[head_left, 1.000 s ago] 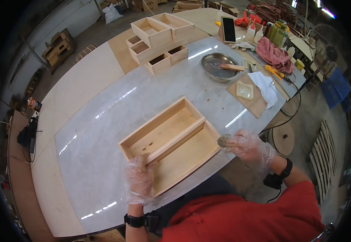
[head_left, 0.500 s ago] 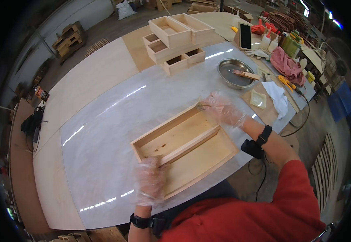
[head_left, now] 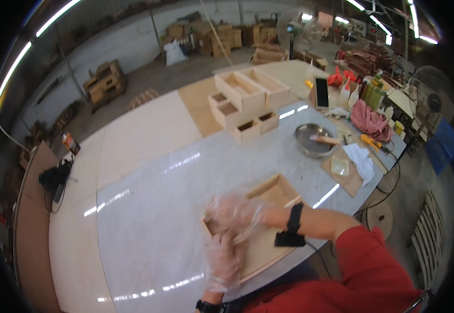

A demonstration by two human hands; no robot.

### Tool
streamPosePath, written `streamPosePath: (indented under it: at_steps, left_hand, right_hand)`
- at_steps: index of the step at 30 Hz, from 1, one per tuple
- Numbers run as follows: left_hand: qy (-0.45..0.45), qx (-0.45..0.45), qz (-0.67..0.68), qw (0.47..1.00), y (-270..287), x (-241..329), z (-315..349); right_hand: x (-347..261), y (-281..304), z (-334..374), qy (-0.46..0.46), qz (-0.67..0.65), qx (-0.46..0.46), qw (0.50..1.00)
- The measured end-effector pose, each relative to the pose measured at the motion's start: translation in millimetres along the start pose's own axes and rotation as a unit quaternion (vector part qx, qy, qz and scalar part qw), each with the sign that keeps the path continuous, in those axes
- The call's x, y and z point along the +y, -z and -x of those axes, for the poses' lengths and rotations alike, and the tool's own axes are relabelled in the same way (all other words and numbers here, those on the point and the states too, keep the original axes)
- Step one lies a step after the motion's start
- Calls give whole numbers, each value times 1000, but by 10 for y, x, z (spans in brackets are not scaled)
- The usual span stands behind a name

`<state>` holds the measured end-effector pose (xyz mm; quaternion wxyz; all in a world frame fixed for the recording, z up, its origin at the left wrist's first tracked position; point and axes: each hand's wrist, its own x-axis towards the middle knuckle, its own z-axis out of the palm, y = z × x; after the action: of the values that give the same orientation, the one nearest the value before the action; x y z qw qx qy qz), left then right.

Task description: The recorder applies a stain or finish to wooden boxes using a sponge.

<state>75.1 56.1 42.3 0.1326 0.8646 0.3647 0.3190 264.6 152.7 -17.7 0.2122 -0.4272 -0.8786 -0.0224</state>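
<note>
I look across a big, dim workshop with a grey concrete floor (head_left: 198,69), strip lights glowing in the upper corners of the frame and brown cartons (head_left: 226,41) heaped against the back wall. A broad table (head_left: 143,193) fills the middle, part pale board and part glossy grey sheet that throws back streaks of light. At the right edge of the frame a slatted wooden panel (head_left: 429,240) leans near a blue crate (head_left: 444,146). Several pale wooden boxes (head_left: 248,96) are stacked at upper centre. The wooden tray (head_left: 276,193) lies on the sheet at lower centre, set aslant: bare, light yellowish timber, shallow, with straight low walls; the right forearm crosses it and hides part of the inside. Right of centre sits a round steel bowl (head_left: 310,153) with a wooden-handled brush (head_left: 326,139) across it, and below that a white cloth (head_left: 359,163) beside a small pale dish (head_left: 340,167). Both hands wear clear plastic gloves. The left hand (head_left: 223,261) is closed over the tray's left end. The right hand (head_left: 235,213), blurred, reaches in at the tray's far left corner; I cannot tell whether it grips anything.
</note>
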Motion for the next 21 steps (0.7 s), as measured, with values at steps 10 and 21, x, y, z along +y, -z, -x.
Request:
streamPosePath:
  at_steps: [10, 21]
  left_hand:
    - [326, 69, 439, 834, -152, -209, 791]
    - [208, 87, 287, 931, -179, -254, 588]
  right_hand:
    - [-829, 583, -411, 24, -46, -50, 997]
    - [-799, 1094, -380, 9, -154, -92, 984]
